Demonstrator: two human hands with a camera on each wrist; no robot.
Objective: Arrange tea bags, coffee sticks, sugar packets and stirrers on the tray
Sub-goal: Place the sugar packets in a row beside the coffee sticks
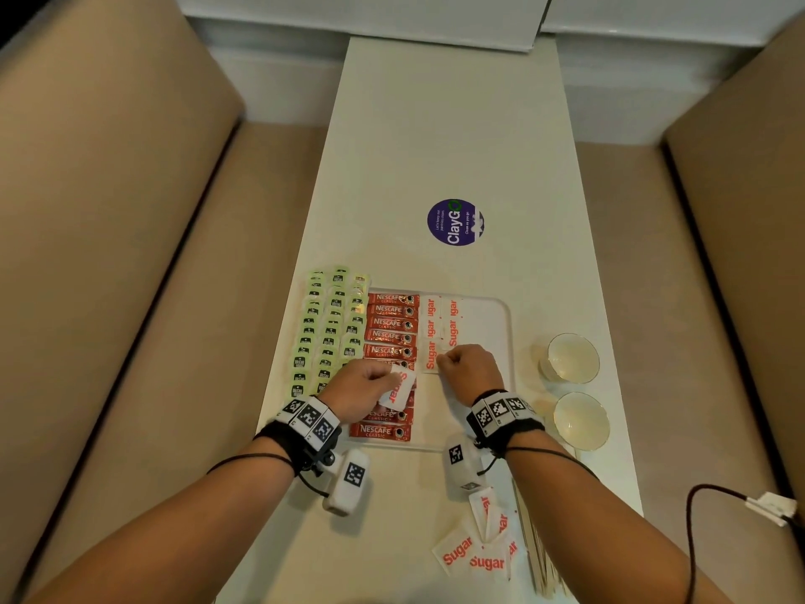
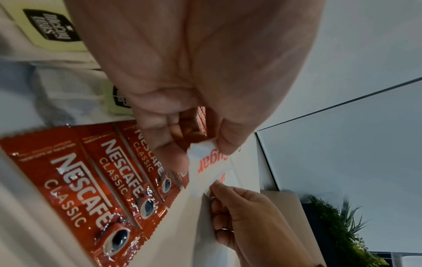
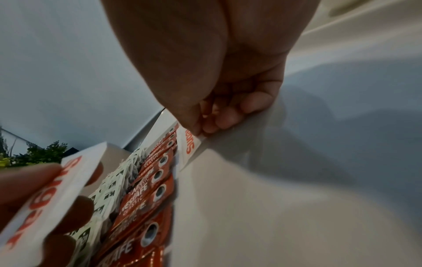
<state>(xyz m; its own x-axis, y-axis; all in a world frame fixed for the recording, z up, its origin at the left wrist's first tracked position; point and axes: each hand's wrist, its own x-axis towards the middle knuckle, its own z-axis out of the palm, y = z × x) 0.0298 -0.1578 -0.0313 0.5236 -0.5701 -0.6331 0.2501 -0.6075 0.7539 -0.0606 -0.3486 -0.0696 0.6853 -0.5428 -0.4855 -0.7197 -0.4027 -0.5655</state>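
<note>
A white tray (image 1: 501, 324) holds a column of red coffee sticks (image 1: 392, 324) and a few sugar packets (image 1: 442, 318) beside them. Green tea bags (image 1: 326, 333) lie in rows at the tray's left. My left hand (image 1: 394, 377) hovers over the coffee sticks and pinches a spare sugar packet (image 2: 210, 162) between thumb and fingers. My right hand (image 1: 442, 359) pinches the corner of another sugar packet (image 3: 190, 144), which lies on the tray next to the sticks. Wooden stirrers (image 1: 536, 547) and loose sugar packets (image 1: 479, 551) lie on the table near me.
Two white cups (image 1: 573, 357) (image 1: 581, 420) stand right of the tray. A purple round sticker (image 1: 455, 222) marks the narrow white table beyond it. Beige sofa seats (image 1: 130, 255) flank the table on both sides.
</note>
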